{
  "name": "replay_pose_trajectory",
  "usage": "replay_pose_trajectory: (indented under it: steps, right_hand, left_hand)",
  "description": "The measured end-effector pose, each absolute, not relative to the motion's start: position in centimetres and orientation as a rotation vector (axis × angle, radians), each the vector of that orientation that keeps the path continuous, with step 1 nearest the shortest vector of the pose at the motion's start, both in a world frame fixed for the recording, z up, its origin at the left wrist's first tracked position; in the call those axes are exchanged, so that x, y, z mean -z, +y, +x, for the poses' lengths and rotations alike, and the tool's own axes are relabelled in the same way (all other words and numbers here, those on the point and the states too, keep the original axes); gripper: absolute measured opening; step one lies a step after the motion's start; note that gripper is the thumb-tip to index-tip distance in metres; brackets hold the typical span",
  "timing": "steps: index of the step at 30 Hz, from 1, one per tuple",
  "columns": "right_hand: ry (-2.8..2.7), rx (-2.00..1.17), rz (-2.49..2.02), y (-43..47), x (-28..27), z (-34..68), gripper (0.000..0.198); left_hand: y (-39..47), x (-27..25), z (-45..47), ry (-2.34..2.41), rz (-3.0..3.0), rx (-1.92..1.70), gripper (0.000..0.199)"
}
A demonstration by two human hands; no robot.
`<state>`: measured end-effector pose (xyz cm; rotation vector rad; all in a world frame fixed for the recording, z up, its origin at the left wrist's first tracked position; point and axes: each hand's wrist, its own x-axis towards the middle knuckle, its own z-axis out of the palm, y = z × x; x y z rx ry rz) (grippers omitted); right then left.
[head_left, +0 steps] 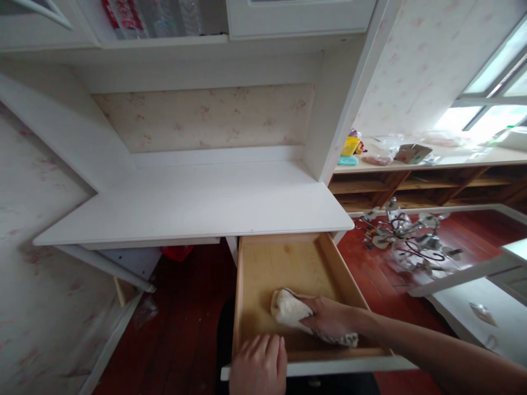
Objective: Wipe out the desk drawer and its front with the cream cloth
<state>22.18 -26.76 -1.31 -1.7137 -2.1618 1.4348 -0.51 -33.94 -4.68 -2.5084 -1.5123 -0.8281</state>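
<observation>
A wooden drawer (284,263) with a white front is pulled out from under the white desk (214,197). Inside it, my right hand (331,316) is closed around a cream-coloured cloth (288,310) with a dark patterned part, pressed to the drawer's bottom near the front. My left hand (259,365) rests over the drawer's front edge at the left, its fingers curled over the rim; the fingertips are partly hidden. Apart from the cloth, nothing shows in the drawer.
Above the desk hangs a white cabinet (300,19) with red packaging (123,13) inside. On the red floor at right lies a chandelier (411,236). Behind it a low wooden shelf (436,186) bears a box (413,153) and bags. White furniture (486,307) stands at right.
</observation>
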Motion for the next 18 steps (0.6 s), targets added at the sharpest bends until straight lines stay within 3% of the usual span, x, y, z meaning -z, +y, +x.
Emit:
replay_pose_trajectory:
  steps: [9, 14, 18]
  right_hand:
    - [-1.929, -1.618, -1.530, -25.0, 2.0, 14.8, 0.035]
    - [-1.107, -2.029, -1.517, -25.1, 4.5, 9.5, 0.024]
    - [-0.455, -2.318, -1.438, -23.6, 4.5, 7.9, 0.041]
  left_hand:
    - [-34.0, 4.2, -1.1, -1.379, -2.503, 0.952, 0.020]
    - [-33.9, 3.7, -1.3, -1.313, -2.439, 1.205, 0.023]
    - [-33.8, 3.3, -1.2, -1.308, -2.442, 1.221, 0.026]
